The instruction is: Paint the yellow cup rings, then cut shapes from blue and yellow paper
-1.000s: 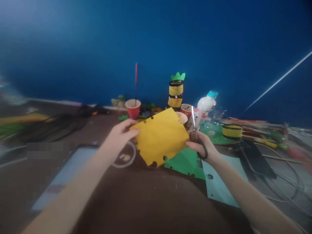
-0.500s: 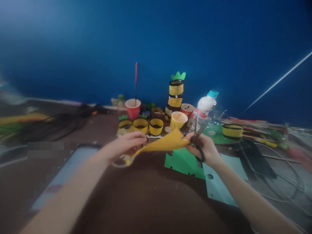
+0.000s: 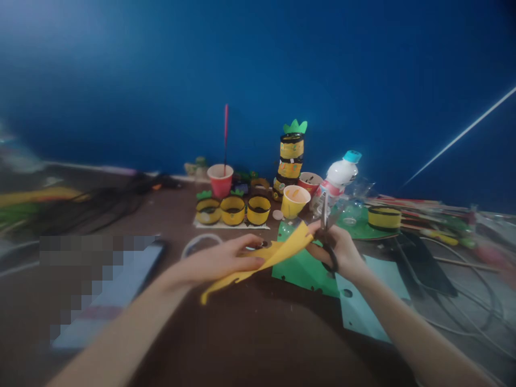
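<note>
My left hand [image 3: 220, 260] pinches a yellow foam sheet [image 3: 278, 252] near its middle; the sheet lies almost edge-on and sags toward me. My right hand [image 3: 338, 247] is closed around the dark handles of a pair of scissors [image 3: 325, 223], blades pointing up, and its fingertips also touch the sheet's far right corner. Both hands hover just above a brown table [image 3: 242, 333]. Under the sheet lies a green foam sheet [image 3: 302, 269] with punched holes.
Behind the hands stand three yellow-and-black rings [image 3: 233, 209], a yellow cup [image 3: 295, 200], two red cups [image 3: 220, 180], a stacked pineapple-like tower [image 3: 291, 156] and a white bottle [image 3: 341, 172]. A light blue sheet [image 3: 363, 306] and cables lie right; a tablet [image 3: 108, 295] lies left.
The yellow sheet has swung from facing me to nearly flat and edge-on. My left hand has slid rightward and lower along it. My right hand has kept the scissors in about the same place.
</note>
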Demonstrator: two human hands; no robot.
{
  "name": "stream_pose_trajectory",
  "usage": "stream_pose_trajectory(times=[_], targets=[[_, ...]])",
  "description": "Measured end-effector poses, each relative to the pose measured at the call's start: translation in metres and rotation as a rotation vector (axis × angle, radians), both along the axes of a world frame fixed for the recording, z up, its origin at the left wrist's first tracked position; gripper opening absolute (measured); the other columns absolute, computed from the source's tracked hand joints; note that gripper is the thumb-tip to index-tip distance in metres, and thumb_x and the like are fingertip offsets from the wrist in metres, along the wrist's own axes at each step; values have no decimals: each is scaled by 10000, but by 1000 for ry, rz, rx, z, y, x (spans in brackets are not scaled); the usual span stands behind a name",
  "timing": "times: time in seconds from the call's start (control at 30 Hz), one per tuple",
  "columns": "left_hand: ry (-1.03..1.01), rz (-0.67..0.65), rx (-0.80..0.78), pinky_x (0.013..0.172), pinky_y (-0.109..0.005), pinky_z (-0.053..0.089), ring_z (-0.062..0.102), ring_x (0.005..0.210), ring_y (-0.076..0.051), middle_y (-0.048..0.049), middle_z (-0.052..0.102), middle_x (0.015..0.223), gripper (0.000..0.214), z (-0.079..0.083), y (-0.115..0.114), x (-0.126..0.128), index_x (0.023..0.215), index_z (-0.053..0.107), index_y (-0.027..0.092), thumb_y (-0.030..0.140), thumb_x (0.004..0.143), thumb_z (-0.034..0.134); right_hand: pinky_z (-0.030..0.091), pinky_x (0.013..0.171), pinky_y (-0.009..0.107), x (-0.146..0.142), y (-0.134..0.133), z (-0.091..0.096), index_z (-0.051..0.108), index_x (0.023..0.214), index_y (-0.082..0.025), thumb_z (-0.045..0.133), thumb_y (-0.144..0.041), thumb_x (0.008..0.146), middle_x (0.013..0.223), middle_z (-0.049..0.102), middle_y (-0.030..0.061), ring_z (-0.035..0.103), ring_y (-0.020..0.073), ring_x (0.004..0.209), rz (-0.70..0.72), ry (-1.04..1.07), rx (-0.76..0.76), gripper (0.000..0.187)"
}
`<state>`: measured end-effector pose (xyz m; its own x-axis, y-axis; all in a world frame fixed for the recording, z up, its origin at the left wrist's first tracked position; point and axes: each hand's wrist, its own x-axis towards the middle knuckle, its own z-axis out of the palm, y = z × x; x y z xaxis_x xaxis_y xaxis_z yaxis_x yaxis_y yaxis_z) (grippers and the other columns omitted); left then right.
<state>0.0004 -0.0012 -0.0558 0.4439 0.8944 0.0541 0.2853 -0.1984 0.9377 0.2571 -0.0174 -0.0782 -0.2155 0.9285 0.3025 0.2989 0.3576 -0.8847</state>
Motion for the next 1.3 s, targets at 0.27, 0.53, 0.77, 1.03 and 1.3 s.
stream_pose_trajectory(times=[0.27, 0.53, 0.77, 1.03, 1.3], targets=[[98, -84, -388, 746, -326, 527, 654, 966, -260, -90, 661, 1139, 462, 1, 3, 1, 1071, 612, 229, 414, 652, 678, 484, 832, 375, -1, 1, -2, 506, 856, -211, 642, -341, 794, 1003, 683, 103, 632, 254, 958, 108, 56, -73, 198], [68, 82, -344, 663, -331, 534, 677, 837, -253, -73, 699, 977, 289, 16, 11, -9, 933, 591, 206, 382, 706, 622, 520, 802, 363, -1, 14, -14, 469, 1017, -226, 619, -365, 818, 1104, 643, 104, 635, 242, 1009, 72, 240, -170, 285], [-139, 237, -292, 705, -349, 543, 657, 903, -260, -109, 675, 1055, 408, 19, 17, -17, 1026, 579, 183, 369, 677, 680, 522, 578, 281, -1, 8, -8, 490, 941, -188, 547, -389, 867, 858, 682, 73, 690, 208, 750, 111, 153, -283, 222], [-538, 474, -143, 727, -292, 543, 652, 825, -175, -36, 668, 1018, 295, 15, 24, -19, 978, 570, 205, 293, 716, 674, 500, 625, 266, -16, -4, -5, 481, 910, -190, 510, -392, 889, 814, 657, 47, 659, 173, 751, 303, 1, -413, 206], [-564, 427, -205, 798, -309, 532, 656, 870, -192, -57, 684, 1020, 311, 14, 19, -9, 984, 606, 181, 284, 704, 692, 485, 686, 296, -32, -13, -5, 475, 866, -167, 511, -371, 890, 814, 638, 71, 639, 175, 757, 360, -59, -412, 208]])
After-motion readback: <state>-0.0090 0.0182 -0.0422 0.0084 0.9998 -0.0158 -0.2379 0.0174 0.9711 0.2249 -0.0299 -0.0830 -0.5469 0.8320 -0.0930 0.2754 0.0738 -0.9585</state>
